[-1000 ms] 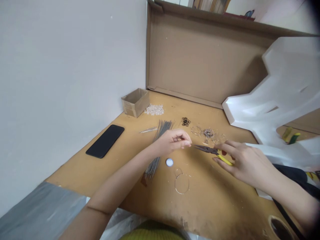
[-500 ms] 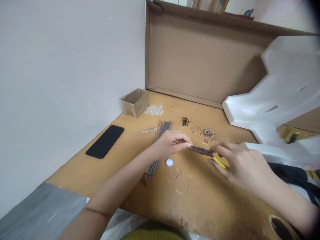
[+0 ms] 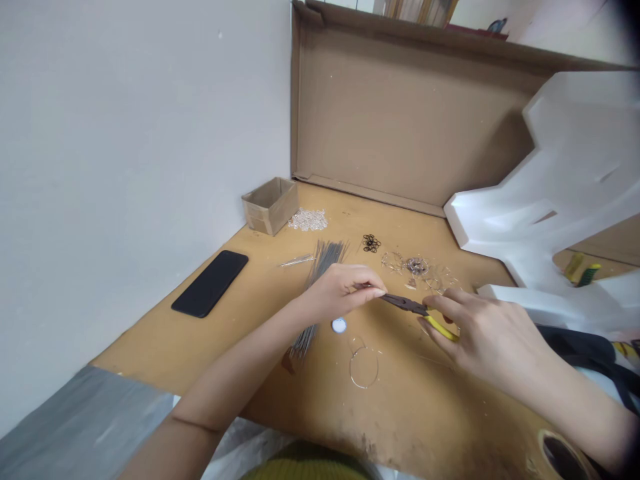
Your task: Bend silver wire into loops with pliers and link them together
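My right hand is closed round the yellow handles of a pair of long-nose pliers, whose dark jaws point left. At the tips of those jaws my left hand pinches a thin wire between thumb and forefinger; most of the wire is hidden by the fingers. Below my left hand lies a bundle of straight grey wires, partly covered by the wrist. Close by is a small round white-and-blue disc. A thin wire ring rests on the table nearer to me.
Beyond my hands are black rings and a tangle of wire pieces. Clear beads lie beside a small cardboard box. A phone is at the left. White foam and a cardboard panel border the table.
The pliers and both hands have shifted very slightly to the right. The grip of each hand looks the same.
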Motion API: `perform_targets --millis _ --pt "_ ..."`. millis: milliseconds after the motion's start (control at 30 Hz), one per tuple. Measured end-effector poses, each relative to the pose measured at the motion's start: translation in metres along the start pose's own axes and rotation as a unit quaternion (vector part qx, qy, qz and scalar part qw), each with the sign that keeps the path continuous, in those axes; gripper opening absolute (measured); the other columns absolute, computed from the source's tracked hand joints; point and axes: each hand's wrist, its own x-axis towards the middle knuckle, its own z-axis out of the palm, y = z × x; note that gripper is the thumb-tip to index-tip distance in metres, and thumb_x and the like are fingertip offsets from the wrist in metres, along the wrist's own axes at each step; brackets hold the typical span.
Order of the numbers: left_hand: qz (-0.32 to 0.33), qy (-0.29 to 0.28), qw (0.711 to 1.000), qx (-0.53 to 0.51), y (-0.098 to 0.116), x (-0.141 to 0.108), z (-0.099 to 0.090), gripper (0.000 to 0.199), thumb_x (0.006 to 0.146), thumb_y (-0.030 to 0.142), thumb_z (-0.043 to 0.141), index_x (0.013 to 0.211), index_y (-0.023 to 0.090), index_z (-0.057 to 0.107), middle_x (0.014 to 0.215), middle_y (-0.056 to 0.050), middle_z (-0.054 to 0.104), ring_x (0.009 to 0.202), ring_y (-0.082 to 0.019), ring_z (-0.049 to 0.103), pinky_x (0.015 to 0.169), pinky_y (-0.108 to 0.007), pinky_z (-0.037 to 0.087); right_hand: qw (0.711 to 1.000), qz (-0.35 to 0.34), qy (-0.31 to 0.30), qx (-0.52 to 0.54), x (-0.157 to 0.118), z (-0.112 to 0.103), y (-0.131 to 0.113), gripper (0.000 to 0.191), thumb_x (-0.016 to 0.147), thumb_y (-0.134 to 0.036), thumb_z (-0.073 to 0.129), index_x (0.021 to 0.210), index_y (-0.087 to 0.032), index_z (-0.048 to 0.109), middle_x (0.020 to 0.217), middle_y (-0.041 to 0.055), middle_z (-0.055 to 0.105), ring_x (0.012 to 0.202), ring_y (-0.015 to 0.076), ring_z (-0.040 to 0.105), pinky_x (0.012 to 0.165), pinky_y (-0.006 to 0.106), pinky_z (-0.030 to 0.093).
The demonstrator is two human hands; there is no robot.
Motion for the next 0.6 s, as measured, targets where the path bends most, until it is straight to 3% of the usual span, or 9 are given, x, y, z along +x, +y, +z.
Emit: perform_targets --millis 333,467,600 --pt "-0.005 0.002 1.0 -0.012 0.003 0.0 0.0 0.014 0.083 0.021 0.052 0.084 0.016 0.065 0.086 -0.004 0.068 0.078 -0.01 0.06 0.07 -0.022 0.045 1.0 0.007 -0.007 0.007 0.001 0.001 -0.001 0.017 0.079 -0.037 0.051 0.082 -0.024 0.063 0.064 0.0002 0.06 0.05 0.0152 0.05 0.046 0.026 0.02" --pt "-0.055 -0.005 0.997 -0.047 0.004 0.0 -0.003 0.014 0.082 0.024 0.054 0.086 0.015 0.064 0.09 -0.005 0.066 0.08 -0.01 0.059 0.071 -0.021 0.045 1.0 0.025 -0.013 -0.014 0.0 0.001 0.0 0.017 0.078 -0.037 0.051 0.08 -0.024 0.062 0.065 0.0007 0.06 0.052 0.0167 0.052 0.045 0.026 0.018" --pt "-0.111 -0.017 0.992 -0.051 0.002 0.002 -0.012 0.015 0.075 0.029 0.063 0.077 0.014 0.063 0.083 -0.003 0.06 0.07 -0.008 0.054 0.064 -0.021 0.043 0.998 0.041 -0.024 -0.028 -0.001 0.001 0.003 0.018 0.077 -0.039 0.051 0.079 -0.024 0.061 0.066 0.0014 0.06 0.052 0.0169 0.053 0.045 0.026 0.017"
